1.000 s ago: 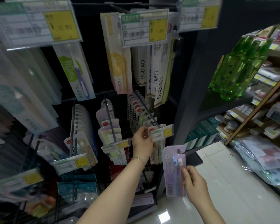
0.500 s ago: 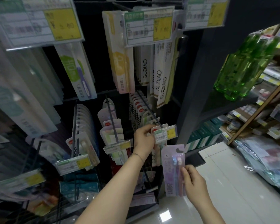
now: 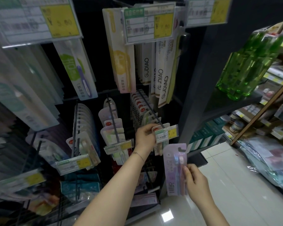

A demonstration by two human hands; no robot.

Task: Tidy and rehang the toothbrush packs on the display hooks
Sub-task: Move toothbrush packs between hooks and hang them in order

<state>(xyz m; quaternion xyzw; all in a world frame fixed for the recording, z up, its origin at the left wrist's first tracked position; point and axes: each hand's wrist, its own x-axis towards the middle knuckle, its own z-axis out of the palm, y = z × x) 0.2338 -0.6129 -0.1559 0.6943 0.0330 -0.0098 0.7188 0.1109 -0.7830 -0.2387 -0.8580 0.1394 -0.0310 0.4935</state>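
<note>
Lilac toothbrush pack: pinched upright by right hand fingers, just below the end of the display hook. Price tag there is gripped by left hand.

On the display hooks toothbrush packs hang in rows; green bottles stand on a shelf.

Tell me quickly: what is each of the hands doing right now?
Left hand: grips the front hanging pack on its hook.
Right hand: pinches the lilac toothbrush pack.
</note>
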